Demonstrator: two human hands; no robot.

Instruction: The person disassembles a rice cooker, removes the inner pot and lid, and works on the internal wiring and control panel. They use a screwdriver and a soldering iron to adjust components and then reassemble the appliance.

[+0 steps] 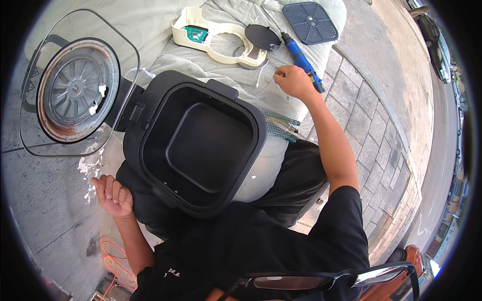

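A black, square-cornered cooker body (257,135) with a deep black interior rests across my lap. Its hinged lid stands raised at the left, with a rusty, round, finned metal disc (75,90) inside a thin frame. My left hand (114,196) is closed beside the cooker's near left side, its fingers curled toward the palm. Past the far right side, my right hand (293,80) is closed with fingertips pinched together, beside a blue electric screwdriver (300,57). Whatever either hand may hold is hidden. A cream plastic housing (213,49) with a green circuit board (195,33) lies beyond the cooker.
On the pale cloth (165,55) lie a black oval cover (262,37) and a dark slotted square tray (310,22). Green mesh (278,120) with slim tools sits right of the cooker. An orange cord (118,263) coils at lower left. Paving (369,100) and a road lie right.
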